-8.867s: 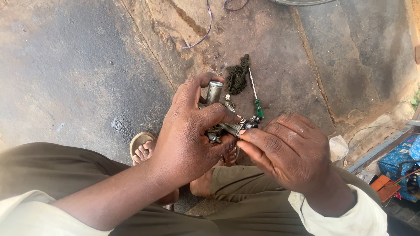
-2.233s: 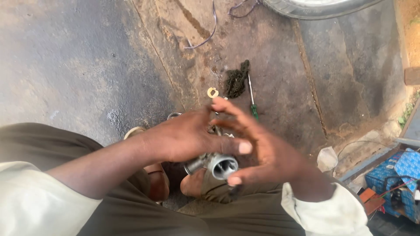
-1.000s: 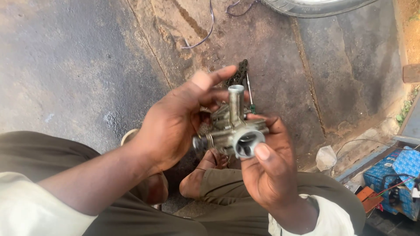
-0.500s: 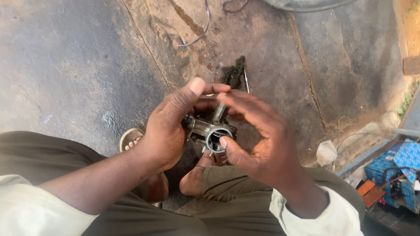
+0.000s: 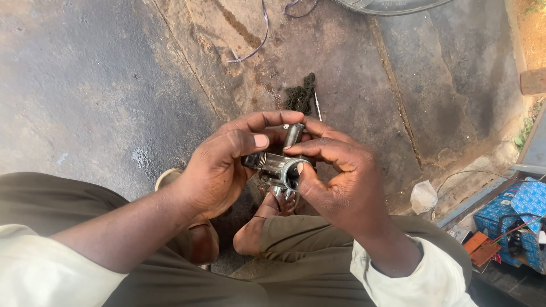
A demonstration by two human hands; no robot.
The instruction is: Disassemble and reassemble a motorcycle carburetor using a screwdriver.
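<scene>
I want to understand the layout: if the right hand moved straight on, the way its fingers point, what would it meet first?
Probably the left hand: the right hand points leftward across the metal part both hold, though depth is unclear.

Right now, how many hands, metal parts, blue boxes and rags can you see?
Hands: 2, the left hand and the right hand, both on the metal part.
Metal parts: 1, the grey metal part.
Blue boxes: 2, one blue box and another.
Dark rags: 1, the rag on the ground.
Total: 6
</scene>
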